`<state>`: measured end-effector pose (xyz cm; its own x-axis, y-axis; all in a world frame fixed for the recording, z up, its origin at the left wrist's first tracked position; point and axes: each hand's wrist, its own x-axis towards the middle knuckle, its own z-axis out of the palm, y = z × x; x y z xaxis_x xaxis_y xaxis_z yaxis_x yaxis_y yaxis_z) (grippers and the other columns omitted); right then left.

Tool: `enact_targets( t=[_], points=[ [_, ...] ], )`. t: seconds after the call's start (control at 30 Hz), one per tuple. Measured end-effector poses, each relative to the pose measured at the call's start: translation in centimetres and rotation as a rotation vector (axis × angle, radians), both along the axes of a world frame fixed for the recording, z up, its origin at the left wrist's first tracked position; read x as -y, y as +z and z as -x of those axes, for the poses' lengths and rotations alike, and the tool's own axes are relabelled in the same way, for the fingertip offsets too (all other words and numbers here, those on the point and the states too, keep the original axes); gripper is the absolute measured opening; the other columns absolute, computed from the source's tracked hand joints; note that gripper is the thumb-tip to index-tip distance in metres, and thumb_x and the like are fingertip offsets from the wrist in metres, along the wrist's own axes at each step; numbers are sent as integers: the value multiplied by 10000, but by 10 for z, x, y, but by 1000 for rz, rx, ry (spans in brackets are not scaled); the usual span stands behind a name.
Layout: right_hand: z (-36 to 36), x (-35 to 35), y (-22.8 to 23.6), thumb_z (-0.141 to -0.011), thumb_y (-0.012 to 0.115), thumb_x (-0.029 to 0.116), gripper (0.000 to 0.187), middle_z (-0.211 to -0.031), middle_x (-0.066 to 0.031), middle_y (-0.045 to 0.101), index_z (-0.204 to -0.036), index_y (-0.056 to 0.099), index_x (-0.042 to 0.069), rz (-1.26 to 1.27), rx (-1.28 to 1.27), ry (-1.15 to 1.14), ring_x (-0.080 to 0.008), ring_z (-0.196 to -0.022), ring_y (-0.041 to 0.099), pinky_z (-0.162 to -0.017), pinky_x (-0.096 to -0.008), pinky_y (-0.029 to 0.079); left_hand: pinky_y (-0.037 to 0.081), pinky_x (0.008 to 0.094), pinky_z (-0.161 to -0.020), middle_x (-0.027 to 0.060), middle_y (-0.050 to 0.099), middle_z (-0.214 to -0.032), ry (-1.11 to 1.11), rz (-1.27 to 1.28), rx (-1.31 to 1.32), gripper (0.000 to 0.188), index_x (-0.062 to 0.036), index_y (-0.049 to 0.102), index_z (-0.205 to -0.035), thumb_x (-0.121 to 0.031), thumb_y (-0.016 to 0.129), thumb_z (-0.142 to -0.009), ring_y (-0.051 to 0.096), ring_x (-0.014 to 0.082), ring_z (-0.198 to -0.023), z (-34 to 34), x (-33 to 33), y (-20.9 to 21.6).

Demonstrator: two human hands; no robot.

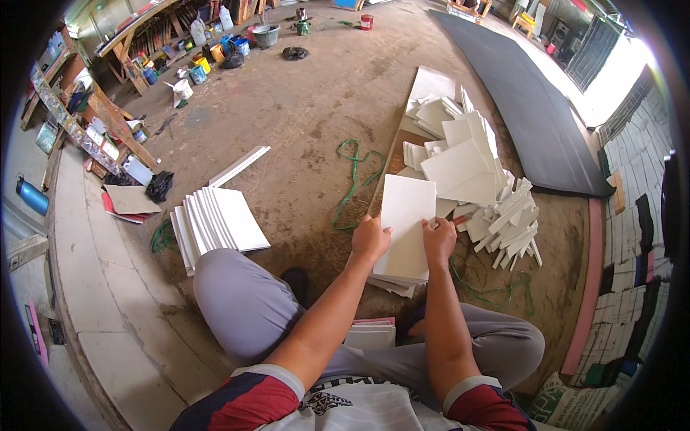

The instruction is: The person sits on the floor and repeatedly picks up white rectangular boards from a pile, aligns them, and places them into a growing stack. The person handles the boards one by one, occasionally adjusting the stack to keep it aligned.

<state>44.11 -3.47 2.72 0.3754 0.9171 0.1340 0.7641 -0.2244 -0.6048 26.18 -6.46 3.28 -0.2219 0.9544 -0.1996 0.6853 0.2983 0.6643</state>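
"Two hands: what have they got?"

"The left hand [371, 241] pinches the white panel [407, 208] at its left edge; the right hand [439, 239] closes round a slim red tool [461, 219], its thumb at the panel's right edge."

"Which way does the panel lie?"

"Between the hands, over a stack of white sheets [397, 289], long axis pointing forward, neither hand clearly nearer. Beyond the right hand, white offcuts [512, 208] lie past the long board's [433, 77] right side."
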Motion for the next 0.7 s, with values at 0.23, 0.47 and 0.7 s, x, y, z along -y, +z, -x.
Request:
enact_targets(
  t=[0.23,0.47,0.7],
  points=[
    [14,1,18,-856,814,336,439,-1116,-163,676,-1175,731,46,57,135,-2,-368,-1087,646,-943,-479,525,556,480,-944,195,644,-1251,7,31,-4,521,-76,662,-1329,-357,765,-903,671,377,-1134,8,3,8],
    [107,-9,47,-887,764,260,435,-1178,-176,653,-1270,677,71,-322,149,384,-387,-1134,601,-970,-484,496,527,491,-1001,216,667,-1314,295,-27,200,579,-53,630,-1383,-411,712,-935,646,382,-1215,69,-9,-26],
    [265,25,-9,-854,795,235,489,-1191,-197,636,-1287,662,50,-132,-14,860,-405,-1154,593,-980,-479,508,511,490,-1012,192,667,-1269,943,15,47,496,-68,660,-1308,-312,758,-888,627,389,-1200,224,18,-83]
  ],
)
